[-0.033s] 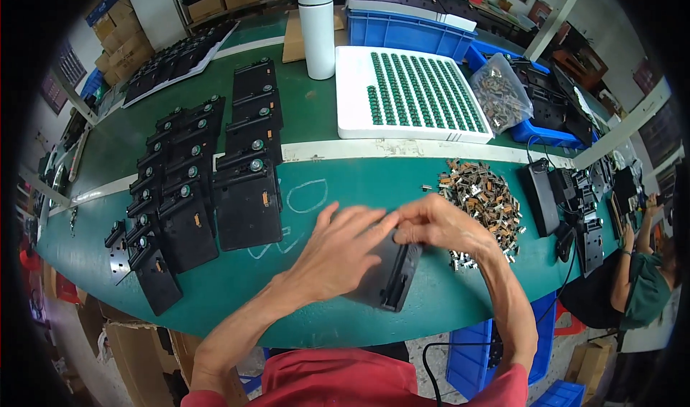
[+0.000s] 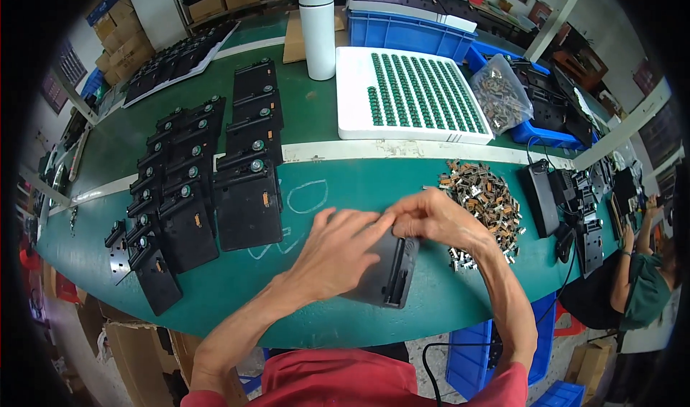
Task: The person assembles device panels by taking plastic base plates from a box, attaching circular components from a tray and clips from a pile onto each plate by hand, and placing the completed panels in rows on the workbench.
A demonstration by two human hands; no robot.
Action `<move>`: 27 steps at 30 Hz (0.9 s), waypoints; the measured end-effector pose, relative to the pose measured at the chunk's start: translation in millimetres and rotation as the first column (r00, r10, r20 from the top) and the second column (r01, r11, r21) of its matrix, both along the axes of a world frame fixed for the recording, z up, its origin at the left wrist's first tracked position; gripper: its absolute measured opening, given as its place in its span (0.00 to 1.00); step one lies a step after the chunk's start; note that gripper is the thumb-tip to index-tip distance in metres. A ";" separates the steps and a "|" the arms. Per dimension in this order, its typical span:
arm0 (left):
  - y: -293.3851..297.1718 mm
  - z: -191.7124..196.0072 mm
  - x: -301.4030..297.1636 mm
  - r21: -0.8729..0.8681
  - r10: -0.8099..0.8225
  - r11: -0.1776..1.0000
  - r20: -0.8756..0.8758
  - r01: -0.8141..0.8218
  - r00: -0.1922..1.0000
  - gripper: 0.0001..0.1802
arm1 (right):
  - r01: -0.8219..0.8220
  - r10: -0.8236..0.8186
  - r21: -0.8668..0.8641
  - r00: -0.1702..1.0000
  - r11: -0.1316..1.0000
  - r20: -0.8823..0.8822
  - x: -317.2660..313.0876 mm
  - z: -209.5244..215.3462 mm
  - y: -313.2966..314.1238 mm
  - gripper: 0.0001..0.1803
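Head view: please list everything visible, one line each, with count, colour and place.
Black plastic housing: one, dark grey, front of table, under both hands.
Stacked black housings: many, black with green round parts, left half of table in overlapping rows.
Metal clips pile: many, silver-brown, right of the hands.
White foam tray: one, white, holding rows of green parts, table centre-back.
White bottle: one, upright, back centre.
Clear bag of clips: one, right of tray.
Blue bins: several, back right.
Green table: one.
Co-worker: one, green top, far right.
Left hand: on housing.
Right hand: fingers at housing's top edge.
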State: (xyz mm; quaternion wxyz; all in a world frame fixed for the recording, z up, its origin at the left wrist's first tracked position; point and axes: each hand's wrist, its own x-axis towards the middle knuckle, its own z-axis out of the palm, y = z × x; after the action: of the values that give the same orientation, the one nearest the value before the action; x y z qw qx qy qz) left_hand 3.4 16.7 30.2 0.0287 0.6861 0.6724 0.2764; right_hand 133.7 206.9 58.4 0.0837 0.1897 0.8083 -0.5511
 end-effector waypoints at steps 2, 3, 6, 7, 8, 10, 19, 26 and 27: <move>-2.4 -5.3 0.3 -0.005 0.064 0.998 0.038 -0.063 0.997 0.31 | 0.079 -0.079 -0.016 0.997 0.997 -0.021 -4.8 -7.7 2.7 0.19; -4.3 -5.5 3.1 -0.003 0.065 0.998 0.038 -0.065 0.997 0.31 | 0.142 -0.146 -0.046 0.984 0.989 -0.105 -4.8 -11.5 2.5 0.20; -9.3 -5.7 9.8 -0.091 0.285 0.954 -0.011 -0.285 0.958 0.30 | 0.212 -0.209 -0.005 0.960 0.977 -0.185 0.6 -13.6 -3.1 0.22; -9.3 -7.0 10.4 -0.055 0.315 0.947 -0.030 -0.316 0.949 0.30 | 0.230 -0.214 0.071 0.959 0.971 -0.187 4.7 -14.2 -5.3 0.22; -9.2 -7.4 11.0 -0.018 0.344 0.938 -0.048 -0.345 0.938 0.31 | 0.221 -0.200 0.099 0.963 0.970 -0.182 9.7 -17.4 -6.7 0.23; -10.0 -6.5 12.7 -0.046 0.358 0.932 -0.014 -0.358 0.934 0.30 | 0.209 -0.200 0.068 0.972 0.976 -0.122 16.2 -14.8 -15.8 0.23; -10.7 -5.0 11.6 -0.018 0.338 0.940 -0.106 -0.342 0.935 0.33 | 0.275 -0.277 -0.035 0.953 0.961 -0.125 9.1 -23.2 -15.5 0.20; -10.7 -6.8 12.8 0.104 0.188 0.977 -0.021 -0.185 0.982 0.42 | 0.284 -0.267 0.080 0.947 0.955 -0.178 -6.3 -10.1 -7.9 0.18; -11.0 -5.8 12.2 0.102 0.192 0.977 -0.019 -0.189 0.981 0.42 | 0.298 -0.263 0.136 0.937 0.945 -0.228 -6.7 -3.6 -7.7 0.18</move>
State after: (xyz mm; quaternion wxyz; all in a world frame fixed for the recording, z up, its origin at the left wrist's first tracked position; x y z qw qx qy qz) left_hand 15.6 5.7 24.3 -0.0421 0.6231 0.7206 0.3013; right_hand 127.0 199.2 54.8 -0.0969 0.2515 0.8207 -0.5038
